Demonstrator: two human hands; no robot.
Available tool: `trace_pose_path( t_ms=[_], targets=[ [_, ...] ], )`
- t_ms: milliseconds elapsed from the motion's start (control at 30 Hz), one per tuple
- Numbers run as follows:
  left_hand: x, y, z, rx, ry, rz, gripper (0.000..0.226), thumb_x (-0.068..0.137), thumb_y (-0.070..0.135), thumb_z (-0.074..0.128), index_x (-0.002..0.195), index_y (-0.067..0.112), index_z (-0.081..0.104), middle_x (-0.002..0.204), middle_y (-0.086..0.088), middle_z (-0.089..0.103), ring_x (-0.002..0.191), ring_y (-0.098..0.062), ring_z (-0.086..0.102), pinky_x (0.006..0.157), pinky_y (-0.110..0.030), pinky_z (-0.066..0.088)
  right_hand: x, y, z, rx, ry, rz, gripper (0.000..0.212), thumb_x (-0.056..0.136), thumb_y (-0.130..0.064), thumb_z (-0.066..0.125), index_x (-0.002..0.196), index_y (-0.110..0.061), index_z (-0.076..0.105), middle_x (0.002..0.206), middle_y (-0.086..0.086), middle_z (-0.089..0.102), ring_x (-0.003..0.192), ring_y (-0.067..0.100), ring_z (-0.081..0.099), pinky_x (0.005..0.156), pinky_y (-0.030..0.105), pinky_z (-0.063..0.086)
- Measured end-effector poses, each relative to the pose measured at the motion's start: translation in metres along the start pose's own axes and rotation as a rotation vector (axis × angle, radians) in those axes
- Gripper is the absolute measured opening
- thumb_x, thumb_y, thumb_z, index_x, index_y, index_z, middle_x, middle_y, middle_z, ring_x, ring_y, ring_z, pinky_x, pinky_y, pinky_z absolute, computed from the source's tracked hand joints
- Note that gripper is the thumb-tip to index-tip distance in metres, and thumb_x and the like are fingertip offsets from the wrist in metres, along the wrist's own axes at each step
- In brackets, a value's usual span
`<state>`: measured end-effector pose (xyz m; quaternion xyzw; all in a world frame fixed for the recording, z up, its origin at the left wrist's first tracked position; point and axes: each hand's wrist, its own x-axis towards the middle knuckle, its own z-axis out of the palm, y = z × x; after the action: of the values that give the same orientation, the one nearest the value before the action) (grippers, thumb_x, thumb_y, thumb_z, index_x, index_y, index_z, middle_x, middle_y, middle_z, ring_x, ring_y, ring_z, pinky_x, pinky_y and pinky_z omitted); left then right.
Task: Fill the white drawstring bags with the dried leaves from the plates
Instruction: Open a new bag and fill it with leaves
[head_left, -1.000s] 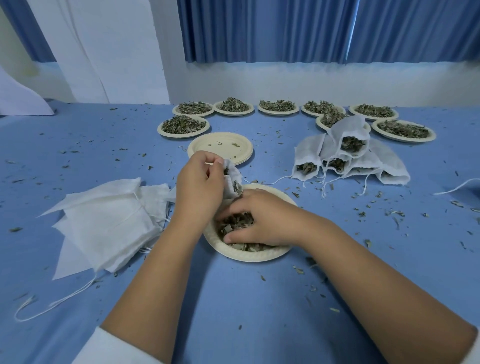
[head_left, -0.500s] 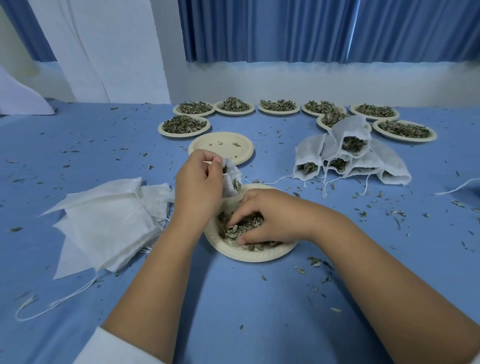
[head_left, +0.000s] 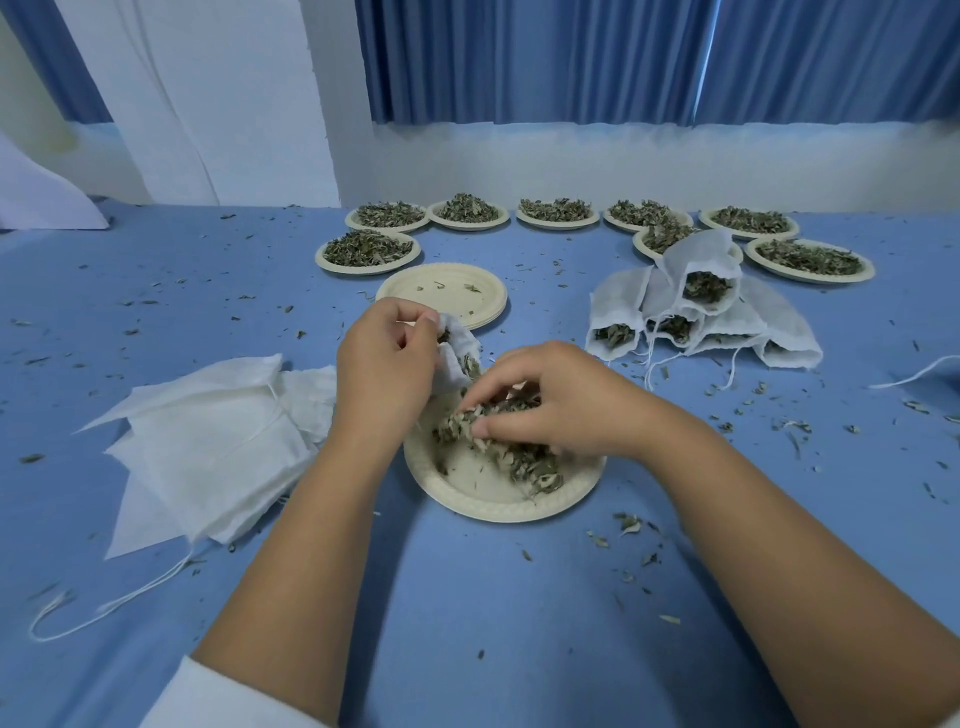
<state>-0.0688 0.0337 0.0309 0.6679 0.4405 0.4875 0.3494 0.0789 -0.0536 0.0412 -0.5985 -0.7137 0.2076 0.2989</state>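
My left hand (head_left: 383, 366) pinches the mouth of a white drawstring bag (head_left: 456, 353) over the far left rim of a cream paper plate (head_left: 467, 486). Some leaves show inside the bag's mouth. My right hand (head_left: 558, 402) grips a clump of dried leaves (head_left: 470, 418), lifted off the plate and close to the bag. More leaves (head_left: 535, 467) lie on the plate under that hand.
A pile of flat white bags (head_left: 208, 441) lies at left. Several filled bags (head_left: 698, 306) lie heaped at right. An emptied plate stack (head_left: 441, 291) sits behind my hands, with several leaf-filled plates (head_left: 366, 249) along the back. Leaf crumbs litter the blue cloth.
My right hand has gathered leaves on the plate and raised a clump toward the bag. The left hand kept holding the bag in about the same place.
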Motion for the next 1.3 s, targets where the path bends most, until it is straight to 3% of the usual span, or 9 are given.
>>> trace_pose_path(
  t_ms=[133,267,400,567,700,800,900,1067,1300],
  targets=[
    [0.001,0.002,-0.003,-0.013,-0.009,-0.009,0.015,0.096,0.024,0.057,0.082,0.026,0.063,0.059,0.01,0.06,0.05,0.004,0.053,0.048,-0.01,0.041,-0.001,0.002,-0.008,0.266,0.125,0.045,0.015,0.08,-0.024,0.08,0.093,-0.03,0.077,0.086,-0.014,0.073,0.073,-0.005,0.063,0.071,0.011,0.049],
    [-0.003,0.005,-0.002,-0.054,-0.117,-0.025,0.012,0.094,0.023,0.059,0.086,0.021,0.067,0.055,0.012,0.059,0.052,-0.003,0.055,0.057,-0.027,0.051,0.001,0.004,-0.008,0.394,0.229,0.065,0.019,0.082,-0.022,0.078,0.1,-0.025,0.077,0.092,-0.003,0.074,0.089,0.01,0.068,0.088,0.029,0.055],
    [-0.007,0.009,0.001,-0.128,-0.211,-0.034,0.017,0.095,0.012,0.055,0.083,0.02,0.065,0.046,0.013,0.055,0.042,0.004,0.051,0.043,-0.008,0.038,0.003,0.007,-0.006,0.582,0.247,0.122,0.019,0.085,-0.018,0.074,0.104,-0.021,0.074,0.1,0.001,0.076,0.094,0.011,0.07,0.091,0.029,0.055],
    [-0.006,0.008,0.004,-0.153,-0.27,-0.058,0.014,0.096,0.021,0.058,0.085,0.022,0.067,0.047,0.012,0.053,0.043,0.0,0.045,0.043,-0.01,0.034,0.007,0.01,0.001,0.483,0.296,0.218,0.017,0.086,-0.019,0.074,0.103,-0.017,0.075,0.094,0.001,0.076,0.089,0.01,0.069,0.086,0.026,0.055],
    [-0.009,0.008,0.008,-0.156,-0.297,-0.057,0.015,0.096,0.018,0.058,0.084,0.02,0.067,0.047,0.012,0.055,0.045,0.001,0.049,0.047,-0.011,0.04,0.009,0.007,0.01,0.404,0.398,0.227,0.011,0.082,-0.013,0.077,0.088,-0.021,0.073,0.073,-0.008,0.071,0.065,-0.003,0.063,0.066,0.015,0.053],
    [-0.012,0.007,0.013,-0.101,-0.33,-0.031,0.012,0.095,0.018,0.058,0.086,0.019,0.067,0.049,0.01,0.057,0.049,-0.001,0.054,0.057,-0.02,0.049,0.01,0.008,0.016,0.252,0.47,0.279,0.016,0.079,-0.012,0.078,0.084,-0.021,0.066,0.074,0.002,0.071,0.064,0.006,0.062,0.067,0.022,0.053],
    [-0.014,0.007,0.014,-0.062,-0.324,-0.006,0.012,0.095,0.019,0.058,0.086,0.02,0.066,0.048,0.012,0.058,0.049,0.0,0.057,0.051,-0.012,0.043,0.01,0.007,0.016,0.222,0.459,0.309,0.013,0.078,-0.012,0.078,0.079,-0.019,0.066,0.073,0.006,0.072,0.062,0.009,0.062,0.067,0.025,0.054],
    [-0.011,0.006,0.011,-0.042,-0.264,-0.01,0.013,0.096,0.022,0.057,0.085,0.022,0.065,0.052,0.011,0.061,0.069,-0.022,0.069,0.068,-0.032,0.053,0.011,0.009,0.002,0.664,0.279,0.379,0.008,0.088,-0.014,0.071,0.085,-0.018,0.078,0.085,-0.001,0.076,0.078,0.005,0.071,0.072,0.019,0.057],
    [-0.012,0.007,0.01,-0.032,-0.3,0.036,0.012,0.096,0.022,0.058,0.086,0.021,0.065,0.055,0.013,0.062,0.055,0.001,0.059,0.059,-0.015,0.047,0.011,0.01,0.01,0.968,0.362,0.374,0.017,0.075,0.007,0.076,0.079,-0.008,0.068,0.068,-0.001,0.071,0.068,0.01,0.07,0.065,0.017,0.055]
  ],
)
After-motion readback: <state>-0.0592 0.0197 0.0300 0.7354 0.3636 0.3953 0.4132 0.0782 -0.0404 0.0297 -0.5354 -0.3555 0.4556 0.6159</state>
